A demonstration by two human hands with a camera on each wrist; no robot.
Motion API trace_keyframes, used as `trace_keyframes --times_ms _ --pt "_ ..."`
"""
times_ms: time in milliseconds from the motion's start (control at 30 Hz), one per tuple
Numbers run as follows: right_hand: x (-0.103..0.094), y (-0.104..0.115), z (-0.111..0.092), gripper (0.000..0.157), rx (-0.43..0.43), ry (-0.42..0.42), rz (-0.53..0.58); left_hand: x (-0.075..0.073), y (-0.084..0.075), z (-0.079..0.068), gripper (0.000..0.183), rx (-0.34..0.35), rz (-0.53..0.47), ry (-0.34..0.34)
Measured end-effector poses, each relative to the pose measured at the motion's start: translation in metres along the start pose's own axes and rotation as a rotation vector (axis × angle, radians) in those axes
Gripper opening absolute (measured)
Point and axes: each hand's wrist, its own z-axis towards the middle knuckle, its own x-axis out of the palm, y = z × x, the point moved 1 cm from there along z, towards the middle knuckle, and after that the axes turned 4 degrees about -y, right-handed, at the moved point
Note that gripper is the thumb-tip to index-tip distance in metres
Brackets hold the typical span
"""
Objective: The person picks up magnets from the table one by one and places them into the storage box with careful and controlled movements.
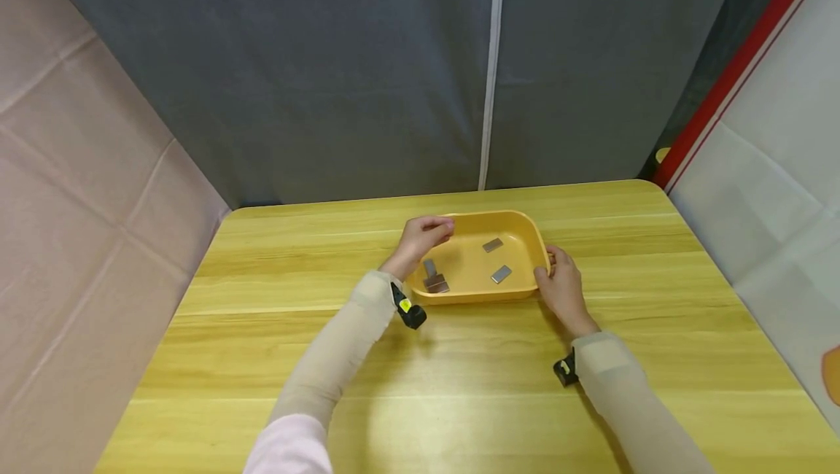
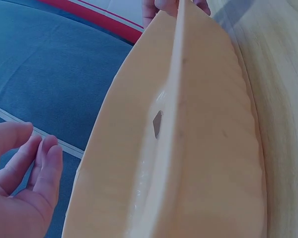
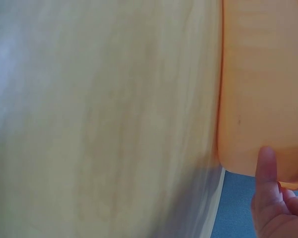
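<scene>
A shallow yellow plastic tray (image 1: 469,297) sits on the table, with several small flat rectangular metal pieces (image 1: 502,274) inside. Two of them lie apart toward its right half, while a small cluster (image 1: 436,283) is near its left front corner. My left hand (image 1: 425,239) is over the tray's left end; in the left wrist view its fingers (image 2: 48,173) are loosely bent with nothing between them and the thumb. At the right end, my right hand (image 1: 562,287) grips the tray's rim, thumb (image 3: 266,166) against the wall and fingers curled behind it.
The wood-grain table (image 1: 459,379) ends just behind the tray at a grey curtain (image 1: 361,80). Pale cloth sheets (image 1: 98,189) hang at the left and right sides. Each wrist carries a small black camera (image 1: 410,311).
</scene>
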Motion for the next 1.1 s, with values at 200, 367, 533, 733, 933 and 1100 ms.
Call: trace_keyframes --times_ms 200,367,533,733,933,1100 --pt "0.001 0.001 0.001 0.042 -0.004 0.002 -0.005 -0.006 0.003 -0.003 0.034 0.019 -0.006 -0.038" --pt "0.001 0.001 0.001 0.043 0.002 0.007 -0.013 -0.01 0.005 -0.004 0.033 0.018 -0.061 -0.088" --pt "0.0 -0.001 0.003 0.043 -0.007 0.016 -0.026 -0.013 0.006 -0.006 0.029 0.016 -0.09 -0.152" --pt "0.0 -0.003 0.006 0.044 -0.008 0.017 -0.031 -0.019 0.008 -0.009 0.026 0.049 -0.092 -0.197" --pt "-0.001 -0.003 0.005 0.044 0.037 0.057 0.018 -0.027 0.015 -0.014 0.029 0.047 -0.103 -0.213" --pt "-0.005 -0.001 0.004 0.045 0.151 0.162 0.188 -0.033 0.018 -0.017 0.028 0.045 -0.079 -0.235"
